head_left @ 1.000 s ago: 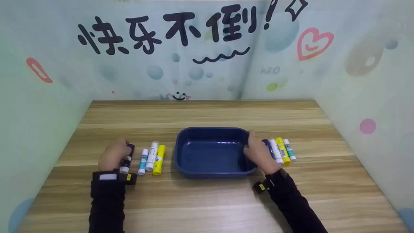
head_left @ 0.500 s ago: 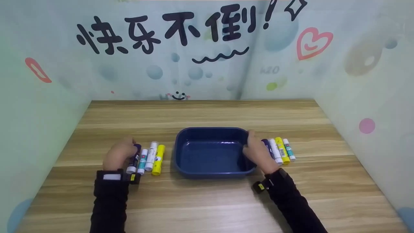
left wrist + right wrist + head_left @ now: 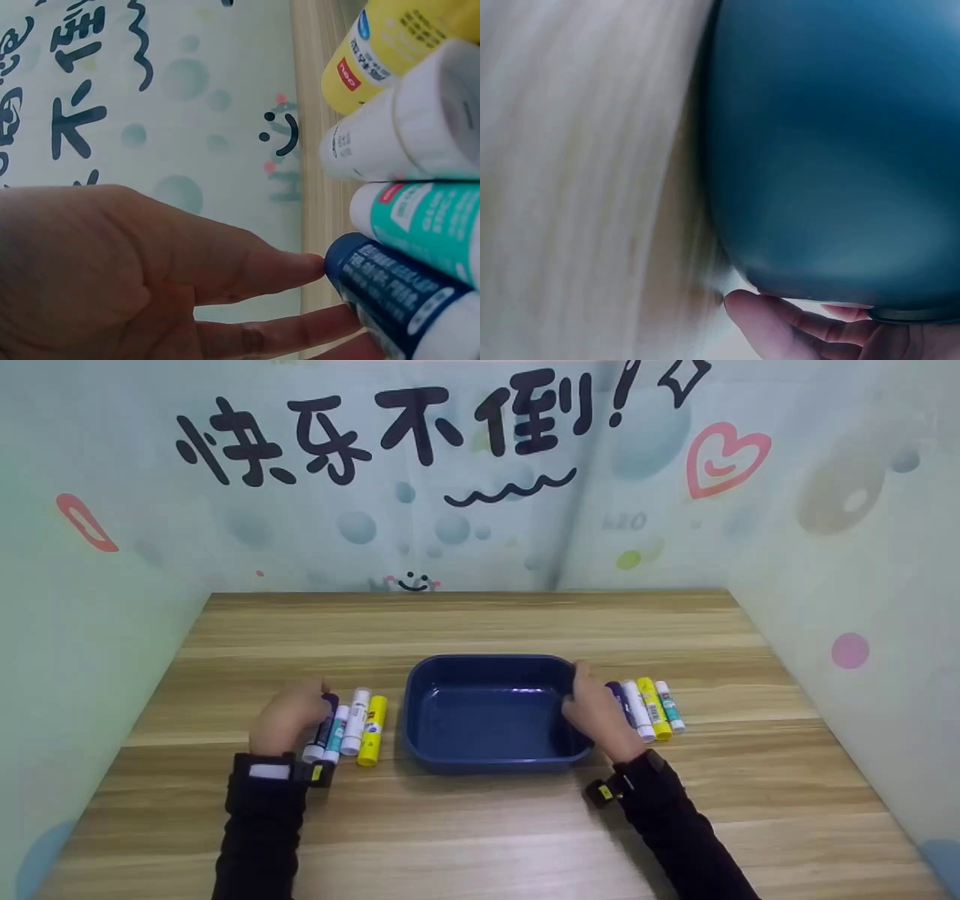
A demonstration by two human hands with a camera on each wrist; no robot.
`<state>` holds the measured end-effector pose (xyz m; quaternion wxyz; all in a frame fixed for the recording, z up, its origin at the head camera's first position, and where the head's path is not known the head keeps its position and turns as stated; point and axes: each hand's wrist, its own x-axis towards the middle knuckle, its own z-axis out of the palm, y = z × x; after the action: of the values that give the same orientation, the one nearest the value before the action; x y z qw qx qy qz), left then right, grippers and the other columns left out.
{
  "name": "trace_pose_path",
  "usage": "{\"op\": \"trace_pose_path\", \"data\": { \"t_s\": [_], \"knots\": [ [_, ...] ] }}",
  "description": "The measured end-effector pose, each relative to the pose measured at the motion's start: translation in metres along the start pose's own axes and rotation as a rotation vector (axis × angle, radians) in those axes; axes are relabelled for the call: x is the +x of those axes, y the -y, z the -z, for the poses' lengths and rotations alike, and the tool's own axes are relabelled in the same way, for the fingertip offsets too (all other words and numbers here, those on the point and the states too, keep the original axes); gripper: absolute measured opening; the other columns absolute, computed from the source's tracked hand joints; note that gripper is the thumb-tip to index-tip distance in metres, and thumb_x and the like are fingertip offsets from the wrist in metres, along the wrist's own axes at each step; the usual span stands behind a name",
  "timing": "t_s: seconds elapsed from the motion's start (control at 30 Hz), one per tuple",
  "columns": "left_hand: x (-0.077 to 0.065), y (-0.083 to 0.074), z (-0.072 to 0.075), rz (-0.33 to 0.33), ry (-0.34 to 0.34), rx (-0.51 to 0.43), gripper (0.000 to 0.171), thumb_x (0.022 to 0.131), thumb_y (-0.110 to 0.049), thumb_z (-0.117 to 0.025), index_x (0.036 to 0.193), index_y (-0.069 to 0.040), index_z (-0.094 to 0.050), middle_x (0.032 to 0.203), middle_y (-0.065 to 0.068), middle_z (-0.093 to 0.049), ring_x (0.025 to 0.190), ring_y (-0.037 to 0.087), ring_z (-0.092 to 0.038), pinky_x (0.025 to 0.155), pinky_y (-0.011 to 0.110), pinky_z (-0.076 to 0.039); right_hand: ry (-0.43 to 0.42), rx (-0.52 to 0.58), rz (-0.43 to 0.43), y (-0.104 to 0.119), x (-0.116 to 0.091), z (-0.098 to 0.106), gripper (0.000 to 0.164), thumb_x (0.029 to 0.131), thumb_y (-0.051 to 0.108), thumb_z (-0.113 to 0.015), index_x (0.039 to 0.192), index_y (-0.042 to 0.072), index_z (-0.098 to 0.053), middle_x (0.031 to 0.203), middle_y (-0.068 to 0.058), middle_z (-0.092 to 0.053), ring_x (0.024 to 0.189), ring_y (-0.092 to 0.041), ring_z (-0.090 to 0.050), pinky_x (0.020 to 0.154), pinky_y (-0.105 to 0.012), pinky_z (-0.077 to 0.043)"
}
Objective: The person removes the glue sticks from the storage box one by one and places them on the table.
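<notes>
Glue sticks lie side by side left of a dark blue plastic tray. My left hand (image 3: 289, 716) sits at the left of this row, its fairly straight fingers (image 3: 277, 330) and thumb touching the capped end of a dark blue glue stick (image 3: 394, 289). That stick lies against a teal glue stick (image 3: 427, 229), with a white glue stick (image 3: 375, 142) and a yellow glue stick (image 3: 372, 735) beyond. My right hand (image 3: 604, 720) grips the right rim of the tray (image 3: 495, 765); its fingers show under the rim in the right wrist view, the thumb unclear.
To the right of the tray lies a second row: a purple glue stick (image 3: 619, 697), a white one (image 3: 639, 711), a yellow one (image 3: 654, 709) and a teal one (image 3: 670, 706). A wooden table (image 3: 480, 840) holds everything, with a printed wall cloth (image 3: 300, 532) behind it.
My left hand has moved right, sliding the dark blue glue stick across the table until it meets the teal one; the left row has shifted slightly. My right hand and the tray stay put.
</notes>
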<state>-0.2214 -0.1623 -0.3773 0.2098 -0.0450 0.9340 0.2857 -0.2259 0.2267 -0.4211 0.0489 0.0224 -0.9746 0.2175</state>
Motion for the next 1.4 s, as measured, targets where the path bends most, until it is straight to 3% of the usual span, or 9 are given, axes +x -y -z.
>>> {"op": "trace_pose_path", "data": {
  "t_s": [0.2, 0.4, 0.57, 0.7, 0.9, 1.03, 1.13, 1.27, 1.4],
  "knots": [
    [-0.002, -0.002, -0.001, 0.001, 0.003, -0.008, 0.046, 0.091, -0.007, -0.040, 0.135, 0.007, -0.037, 0.126, 0.031, -0.047, 0.108, 0.038, -0.049, 0.087, 0.049, -0.045, 0.006, -0.008, -0.004, -0.001, 0.000, 0.000, 0.055, 0.079, 0.006, -0.049, 0.130, -0.008, -0.033, 0.101, -0.033, -0.059, 0.077, -0.043, -0.060, 0.063, -0.052, -0.047],
    [-0.003, -0.005, -0.002, -0.009, 0.013, -0.024, 0.045, 0.095, -0.014, -0.038, 0.135, 0.007, -0.036, 0.123, 0.029, -0.049, 0.104, 0.035, -0.051, 0.082, 0.043, -0.046, 0.006, -0.006, -0.004, -0.002, 0.001, 0.000, 0.055, 0.080, 0.006, -0.049, 0.130, -0.009, -0.034, 0.106, -0.034, -0.058, 0.080, -0.043, -0.061, 0.065, -0.052, -0.048],
    [-0.006, -0.010, -0.002, -0.006, 0.021, -0.019, 0.049, 0.096, -0.017, -0.036, 0.139, 0.007, -0.031, 0.130, 0.031, -0.044, 0.113, 0.039, -0.048, 0.088, 0.047, -0.045, 0.008, -0.005, -0.013, -0.002, 0.001, 0.000, 0.055, 0.080, 0.007, -0.050, 0.131, -0.008, -0.034, 0.106, -0.033, -0.058, 0.080, -0.042, -0.061, 0.065, -0.051, -0.048],
    [-0.008, -0.016, -0.002, -0.048, -0.010, 0.042, 0.051, 0.096, -0.018, -0.037, 0.140, 0.007, -0.029, 0.136, 0.033, -0.038, 0.118, 0.042, -0.045, 0.093, 0.051, -0.042, 0.003, -0.003, -0.016, -0.001, 0.001, 0.000, 0.054, 0.082, 0.008, -0.050, 0.130, -0.007, -0.034, 0.103, -0.033, -0.059, 0.078, -0.040, -0.061, 0.064, -0.050, -0.049],
    [-0.010, -0.037, -0.016, -0.233, -0.185, 0.154, 0.046, 0.097, -0.021, -0.042, 0.136, 0.003, -0.037, 0.135, 0.030, -0.041, 0.121, 0.044, -0.042, 0.096, 0.055, -0.040, -0.050, -0.018, 0.021, -0.001, 0.001, -0.003, 0.049, 0.081, 0.006, -0.050, 0.126, -0.008, -0.039, 0.093, -0.032, -0.061, 0.073, -0.042, -0.061, 0.060, -0.051, -0.048],
    [-0.012, -0.060, -0.038, -0.386, -0.349, 0.158, 0.042, 0.094, -0.022, -0.049, 0.130, -0.001, -0.045, 0.128, 0.024, -0.046, 0.117, 0.040, -0.045, 0.096, 0.052, -0.042, -0.066, -0.016, 0.032, -0.001, 0.000, -0.004, 0.047, 0.081, 0.006, -0.050, 0.124, -0.009, -0.040, 0.095, -0.032, -0.060, 0.077, -0.043, -0.061, 0.062, -0.052, -0.048],
    [-0.011, -0.075, -0.059, -0.511, -0.435, 0.147, 0.040, 0.094, -0.025, -0.052, 0.129, -0.005, -0.048, 0.127, 0.020, -0.048, 0.117, 0.037, -0.045, 0.095, 0.049, -0.043, -0.064, -0.015, 0.029, -0.001, 0.001, -0.004, 0.045, 0.081, 0.005, -0.050, 0.124, -0.008, -0.041, 0.095, -0.032, -0.060, 0.077, -0.043, -0.061, 0.063, -0.051, -0.048],
    [-0.003, -0.086, -0.086, -0.672, -0.469, 0.205, 0.039, 0.096, -0.024, -0.045, 0.132, -0.009, -0.048, 0.135, 0.017, -0.045, 0.125, 0.035, -0.041, 0.100, 0.050, -0.040, -0.068, -0.017, 0.034, -0.001, 0.000, -0.003, 0.044, 0.081, 0.005, -0.050, 0.122, -0.008, -0.042, 0.091, -0.031, -0.061, 0.075, -0.042, -0.061, 0.061, -0.050, -0.048],
    [0.005, -0.086, -0.107, -0.696, -0.448, 0.342, 0.042, 0.096, -0.024, -0.040, 0.136, -0.012, -0.044, 0.143, 0.014, -0.040, 0.133, 0.037, -0.033, 0.108, 0.051, -0.030, -0.063, -0.015, 0.026, 0.000, 0.000, -0.003, 0.045, 0.081, 0.005, -0.050, 0.123, -0.008, -0.042, 0.093, -0.031, -0.061, 0.077, -0.043, -0.061, 0.062, -0.051, -0.048]
  ]
}}
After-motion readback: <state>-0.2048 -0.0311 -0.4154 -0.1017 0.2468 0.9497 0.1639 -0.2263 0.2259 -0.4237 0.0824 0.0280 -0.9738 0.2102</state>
